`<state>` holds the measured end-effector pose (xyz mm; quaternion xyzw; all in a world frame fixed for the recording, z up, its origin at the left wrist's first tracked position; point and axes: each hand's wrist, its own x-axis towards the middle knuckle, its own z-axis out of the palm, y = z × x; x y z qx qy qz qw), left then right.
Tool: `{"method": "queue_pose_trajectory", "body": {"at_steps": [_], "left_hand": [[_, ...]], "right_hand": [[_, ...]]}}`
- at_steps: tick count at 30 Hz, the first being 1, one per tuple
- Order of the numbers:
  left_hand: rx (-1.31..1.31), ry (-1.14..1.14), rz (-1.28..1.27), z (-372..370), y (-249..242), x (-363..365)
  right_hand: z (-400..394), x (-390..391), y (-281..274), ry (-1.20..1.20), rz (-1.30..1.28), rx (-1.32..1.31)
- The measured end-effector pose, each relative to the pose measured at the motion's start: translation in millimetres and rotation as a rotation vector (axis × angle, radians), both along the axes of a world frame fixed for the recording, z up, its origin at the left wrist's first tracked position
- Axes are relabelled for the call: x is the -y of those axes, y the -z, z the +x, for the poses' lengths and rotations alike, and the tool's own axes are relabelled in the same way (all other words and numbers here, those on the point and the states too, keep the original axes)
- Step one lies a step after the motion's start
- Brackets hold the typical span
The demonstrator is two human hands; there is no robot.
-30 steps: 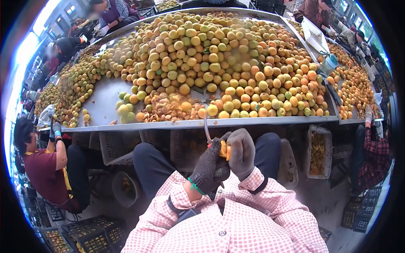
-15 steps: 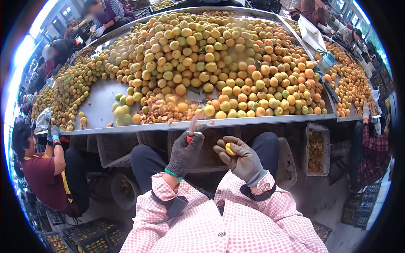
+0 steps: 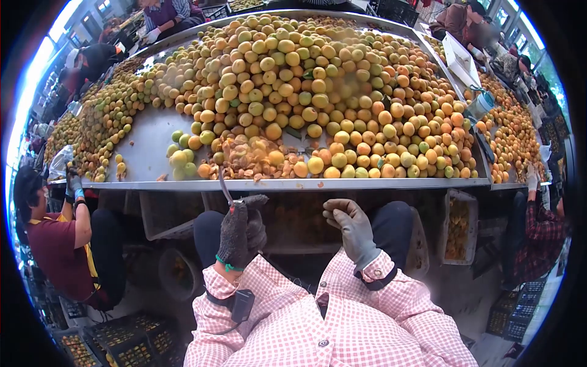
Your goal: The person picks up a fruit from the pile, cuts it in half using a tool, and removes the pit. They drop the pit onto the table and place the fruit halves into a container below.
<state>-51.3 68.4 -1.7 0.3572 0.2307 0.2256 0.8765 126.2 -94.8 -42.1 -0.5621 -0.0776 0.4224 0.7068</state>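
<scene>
My left hand (image 3: pixel 241 229), in a dark knitted glove, is closed around a small knife (image 3: pixel 225 186) whose thin blade points up toward the table edge. My right hand (image 3: pixel 351 226), in a grey glove, hovers beside it with loosely curled fingers and no fruit visible in it. Both hands are over my lap, just below the front rim of a long metal table (image 3: pixel 147 144). On the table lies a big heap of yellow-orange apricots (image 3: pixel 318 92). A small pile of brown pits (image 3: pixel 244 160) sits near the front edge, closest to the knife.
A crate of cut fruit (image 3: pixel 460 227) stands under the table to my right, and a bucket (image 3: pixel 176 272) to my left. One seated person in a dark red shirt (image 3: pixel 55 241) works at the left, another in plaid (image 3: pixel 541 226) at the right. More people sit along the far side.
The hands have separated. The left hand moved left with the knife, and the apricot piece that the right hand held is no longer in it.
</scene>
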Motion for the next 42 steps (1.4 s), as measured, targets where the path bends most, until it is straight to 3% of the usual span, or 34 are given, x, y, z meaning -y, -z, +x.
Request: {"method": "queue_pose_trajectory", "body": {"at_steps": [2,4,6,10,12,14,16,18,19,20,21,22,24,27,29,31,34,40,42], "left_hand": [[-0.004,-0.011,-0.040,-3,14,-3],[-0.090,-0.010,-0.069,-5,23,-5],[-0.051,0.018,-0.076,-6,36,-8],[-0.211,0.041,-0.118,0,46,-14],[-0.258,0.126,-0.098,5,44,-17],[-0.271,0.133,-0.120,9,48,-19],[-0.376,0.125,-0.098,12,44,-18],[-0.388,0.127,-0.065,11,45,-19],[-0.402,0.128,-0.038,11,47,-18],[-0.397,0.131,-0.036,11,50,-18],[-0.401,0.117,0.000,12,53,-18],[-0.406,0.107,0.034,14,55,-16],[-0.387,0.106,0.106,19,56,-10],[-0.370,0.049,0.255,31,40,4],[-0.378,0.006,0.329,39,33,15],[-0.249,-0.053,0.852,43,30,23],[-0.363,0.068,1.032,40,12,39],[-0.499,0.218,1.128,32,-11,62],[-0.501,0.218,1.156,31,-15,65]], "right_hand": [[20,-14,-9,-0.047,0.021,0.096],[54,-35,-14,-0.048,-0.064,0.590],[88,-55,-32,-0.036,-0.389,1.375],[118,-98,-19,-0.363,-0.618,1.636],[116,-115,-3,-0.711,-0.738,1.878],[116,-130,2,-0.738,-0.712,1.926],[118,-143,-1,-0.892,-0.910,1.895],[127,-135,-2,-0.821,-0.800,1.853],[130,-126,3,-0.512,-0.518,1.661],[132,-116,6,-0.220,-0.250,1.435],[127,-107,-8,-0.252,-0.111,1.048],[120,-89,-26,-0.257,0.047,0.312],[97,-62,-54,-0.248,0.263,-0.246],[65,-30,-40,-0.344,0.376,-0.239],[38,-17,-42,-0.328,0.317,-0.247],[20,-5,-36,-0.340,0.338,-0.250],[0,-2,-54,-0.351,0.375,0.008],[-11,28,-36,-0.218,0.323,-0.043],[-14,31,-53,-0.242,0.336,-0.101]]}}
